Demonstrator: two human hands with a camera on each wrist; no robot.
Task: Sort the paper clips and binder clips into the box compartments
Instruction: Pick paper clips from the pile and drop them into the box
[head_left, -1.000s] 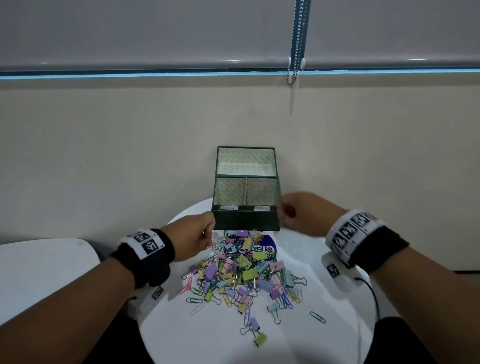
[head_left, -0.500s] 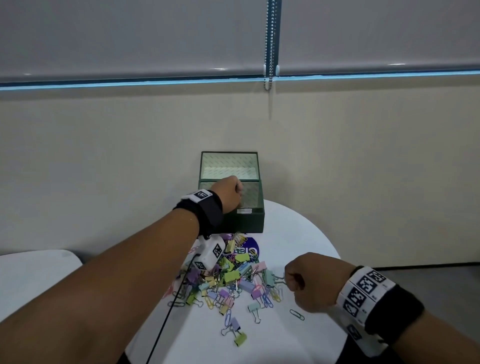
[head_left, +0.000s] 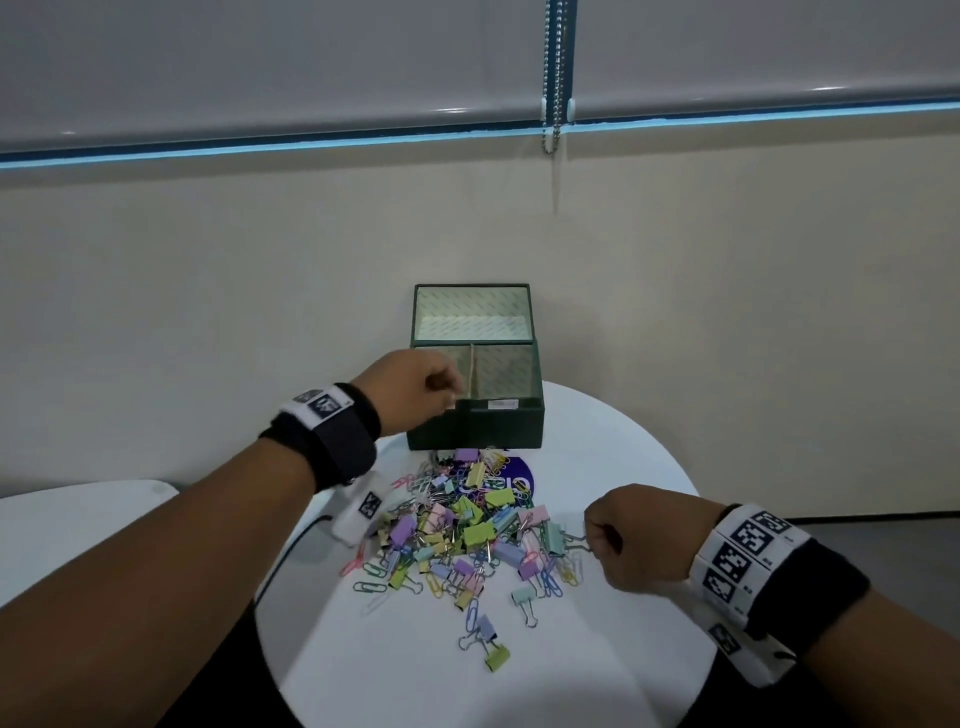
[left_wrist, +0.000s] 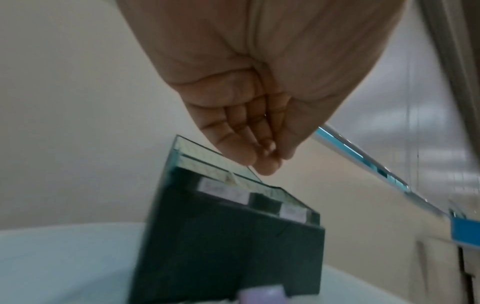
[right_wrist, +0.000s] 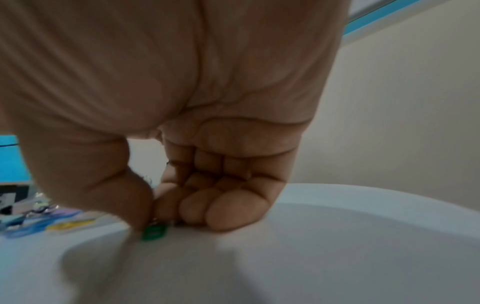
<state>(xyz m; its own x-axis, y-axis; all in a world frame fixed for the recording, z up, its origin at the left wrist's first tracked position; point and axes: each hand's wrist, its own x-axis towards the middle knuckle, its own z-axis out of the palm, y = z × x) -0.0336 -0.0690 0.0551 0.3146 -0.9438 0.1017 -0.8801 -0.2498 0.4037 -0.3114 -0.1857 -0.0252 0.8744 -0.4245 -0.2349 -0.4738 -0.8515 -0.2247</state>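
A dark green box (head_left: 475, 431) stands open at the back of the round white table (head_left: 597, 654); a divider (head_left: 470, 371) splits it into two compartments. My left hand (head_left: 447, 392) hovers over the left compartment with its fingertips (left_wrist: 267, 162) bunched together, and no clip shows between them. A pile of pastel paper clips and binder clips (head_left: 462, 530) lies in front of the box. At the pile's right edge my right hand (head_left: 597, 540) is down on the table. Its thumb and forefinger pinch a small green clip (right_wrist: 153, 232).
Two white labels (left_wrist: 223, 190) sit on the box's front rim. A few stray clips (head_left: 496, 657) lie nearer to me than the pile. A black cable (head_left: 291, 551) runs off the table's left side. A second white table (head_left: 62, 530) stands at the left.
My left hand went from the pile up to the box and now hangs over its left compartment. My right hand came back from the box to the pile's right edge and pinched a green clip.
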